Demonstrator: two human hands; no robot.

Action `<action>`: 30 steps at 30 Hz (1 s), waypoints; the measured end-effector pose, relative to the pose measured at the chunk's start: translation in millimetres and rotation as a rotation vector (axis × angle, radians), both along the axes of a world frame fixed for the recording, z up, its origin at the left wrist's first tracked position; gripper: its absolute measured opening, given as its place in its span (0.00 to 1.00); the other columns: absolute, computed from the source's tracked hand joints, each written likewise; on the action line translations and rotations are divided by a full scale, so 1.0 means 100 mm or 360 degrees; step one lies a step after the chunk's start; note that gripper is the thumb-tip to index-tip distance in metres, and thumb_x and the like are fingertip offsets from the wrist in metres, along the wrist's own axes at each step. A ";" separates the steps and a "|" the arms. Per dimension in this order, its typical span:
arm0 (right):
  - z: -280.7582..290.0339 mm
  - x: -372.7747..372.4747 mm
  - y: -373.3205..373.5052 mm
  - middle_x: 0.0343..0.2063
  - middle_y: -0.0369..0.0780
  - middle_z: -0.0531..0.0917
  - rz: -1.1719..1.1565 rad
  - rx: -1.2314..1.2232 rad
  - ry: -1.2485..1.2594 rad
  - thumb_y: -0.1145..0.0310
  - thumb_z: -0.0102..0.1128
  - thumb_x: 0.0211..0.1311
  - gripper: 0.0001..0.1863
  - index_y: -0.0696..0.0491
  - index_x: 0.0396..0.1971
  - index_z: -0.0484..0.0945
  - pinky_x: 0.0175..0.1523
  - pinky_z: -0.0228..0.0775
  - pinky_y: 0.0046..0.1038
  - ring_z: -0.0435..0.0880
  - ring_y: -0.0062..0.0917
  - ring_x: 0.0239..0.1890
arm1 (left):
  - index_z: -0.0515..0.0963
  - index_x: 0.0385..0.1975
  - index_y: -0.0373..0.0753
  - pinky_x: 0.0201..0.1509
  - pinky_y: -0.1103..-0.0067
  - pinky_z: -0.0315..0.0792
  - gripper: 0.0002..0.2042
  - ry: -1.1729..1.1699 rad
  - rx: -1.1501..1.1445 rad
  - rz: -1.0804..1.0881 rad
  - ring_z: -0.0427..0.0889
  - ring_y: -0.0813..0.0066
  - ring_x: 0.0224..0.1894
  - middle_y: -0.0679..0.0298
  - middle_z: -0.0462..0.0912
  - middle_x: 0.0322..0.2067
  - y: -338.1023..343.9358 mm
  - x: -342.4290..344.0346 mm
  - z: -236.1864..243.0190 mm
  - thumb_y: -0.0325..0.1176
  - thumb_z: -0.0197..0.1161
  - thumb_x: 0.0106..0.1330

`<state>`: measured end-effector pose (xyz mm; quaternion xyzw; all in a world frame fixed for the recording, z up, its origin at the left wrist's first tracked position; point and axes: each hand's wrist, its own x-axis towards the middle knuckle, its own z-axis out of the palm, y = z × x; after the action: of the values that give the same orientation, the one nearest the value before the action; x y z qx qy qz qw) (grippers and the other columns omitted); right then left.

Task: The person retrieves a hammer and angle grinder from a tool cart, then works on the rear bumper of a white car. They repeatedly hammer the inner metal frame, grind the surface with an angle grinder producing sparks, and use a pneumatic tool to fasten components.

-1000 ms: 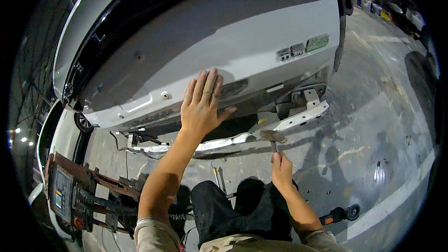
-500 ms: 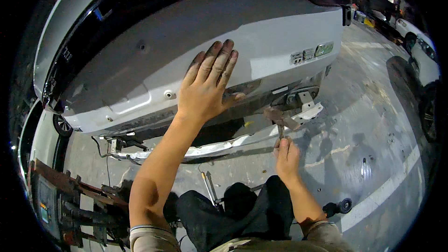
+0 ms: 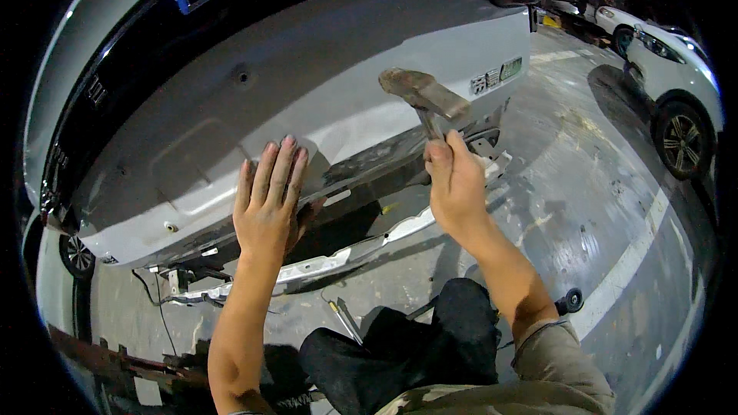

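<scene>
A light-coloured car tailgate (image 3: 361,107) spans the view in front of me, with a dark, scuffed strip along its lower edge. My left hand (image 3: 269,204) lies at the tailgate's lower middle, fingers stretched out and pointing up; whether the whole palm touches cannot be made out. The fingertips are blackened. My right hand (image 3: 455,180) is wrapped round the handle of a hammer (image 3: 424,92), its worn metal head raised before the tailgate's right part, near the badge (image 3: 496,77). Below the tailgate runs a white bumper beam (image 3: 369,247).
A thin rod-like tool (image 3: 345,321) lies on the grey floor (image 3: 569,253) by my knees. A small black wheel (image 3: 570,300) sits at my right. Another white car (image 3: 676,84) stands at the far right. A dark metal frame (image 3: 115,361) is at lower left.
My left hand has moved down and left over the tailgate. My right hand has lifted the hammer from beside the bumper beam to in front of the tailgate. The view has shifted slightly.
</scene>
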<state>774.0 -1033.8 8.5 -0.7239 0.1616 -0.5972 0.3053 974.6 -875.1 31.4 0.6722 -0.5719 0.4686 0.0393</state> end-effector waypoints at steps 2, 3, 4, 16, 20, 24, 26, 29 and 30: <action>0.06 0.08 -0.05 0.12 0.48 0.69 -0.0187 -0.0095 0.0071 0.66 0.49 0.68 0.13 0.58 0.25 0.65 0.21 0.58 0.37 0.72 0.48 0.17 | 0.63 0.64 0.48 0.71 0.66 0.49 0.40 0.0072 0.0006 -0.0070 0.57 0.68 0.68 0.67 0.59 0.66 0.00 0.03 -0.05 0.53 0.67 0.48; 0.07 0.10 -0.09 0.11 0.48 0.69 -0.0326 -0.0206 0.0099 0.66 0.49 0.68 0.14 0.58 0.25 0.65 0.20 0.58 0.38 0.72 0.48 0.17 | 0.62 0.64 0.47 0.71 0.65 0.48 0.40 0.0076 0.0003 -0.0114 0.56 0.66 0.69 0.65 0.59 0.67 -0.03 0.03 -0.07 0.52 0.66 0.49; 0.08 0.15 -0.11 0.11 0.48 0.68 -0.0443 -0.0312 0.0113 0.65 0.49 0.68 0.14 0.57 0.24 0.65 0.20 0.58 0.38 0.71 0.49 0.16 | 0.62 0.64 0.46 0.71 0.63 0.48 0.40 0.0066 0.0004 -0.0137 0.56 0.64 0.69 0.63 0.58 0.67 -0.02 0.05 -0.08 0.52 0.66 0.49; 0.23 0.11 0.03 0.14 0.53 0.71 -0.0337 -0.0056 0.0056 0.62 0.49 0.68 0.16 0.58 0.24 0.66 0.22 0.58 0.45 0.73 0.53 0.20 | 0.63 0.63 0.44 0.71 0.63 0.48 0.40 0.0025 -0.0146 -0.0217 0.57 0.63 0.68 0.64 0.61 0.66 -0.07 0.12 -0.11 0.52 0.66 0.49; 0.21 0.18 -0.03 0.14 0.53 0.71 -0.0403 -0.0230 0.0095 0.62 0.48 0.69 0.17 0.58 0.24 0.67 0.22 0.59 0.43 0.73 0.53 0.20 | 0.64 0.63 0.45 0.71 0.64 0.47 0.40 0.0057 -0.0108 -0.0214 0.57 0.66 0.68 0.66 0.61 0.66 -0.05 0.10 -0.10 0.51 0.67 0.48; 0.27 0.12 0.00 0.14 0.51 0.72 -0.0384 -0.0064 0.0054 0.59 0.46 0.70 0.18 0.59 0.25 0.67 0.24 0.61 0.42 0.73 0.52 0.21 | 0.64 0.63 0.48 0.72 0.67 0.46 0.39 0.0093 -0.0144 -0.0220 0.57 0.70 0.68 0.69 0.61 0.66 -0.04 0.13 -0.09 0.51 0.67 0.47; 0.09 0.08 -0.01 0.14 0.51 0.72 -0.0409 -0.0088 0.0103 0.59 0.46 0.70 0.18 0.58 0.25 0.68 0.24 0.61 0.42 0.73 0.52 0.21 | 0.64 0.63 0.48 0.72 0.67 0.46 0.39 0.0102 -0.0143 -0.0265 0.57 0.69 0.69 0.69 0.60 0.66 -0.05 0.10 -0.12 0.50 0.66 0.48; 0.09 0.04 -0.19 0.14 0.52 0.71 -0.0496 0.0007 0.0006 0.58 0.47 0.70 0.18 0.58 0.25 0.67 0.24 0.60 0.43 0.72 0.52 0.21 | 0.61 0.65 0.43 0.72 0.62 0.44 0.38 0.0058 -0.0080 -0.0176 0.54 0.63 0.69 0.63 0.59 0.67 -0.06 0.07 -0.10 0.51 0.63 0.54; 0.06 0.02 -0.15 0.14 0.52 0.71 -0.0485 0.0024 0.0003 0.58 0.47 0.70 0.18 0.58 0.25 0.67 0.24 0.60 0.43 0.72 0.52 0.21 | 0.60 0.65 0.42 0.72 0.62 0.44 0.38 -0.0025 -0.0073 -0.0136 0.54 0.63 0.70 0.62 0.58 0.67 -0.06 0.09 -0.11 0.51 0.63 0.54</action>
<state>775.9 -1048.7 14.4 -0.6892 0.2744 -0.6347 0.2163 983.2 -880.9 20.0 0.6423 -0.5895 0.4848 0.0702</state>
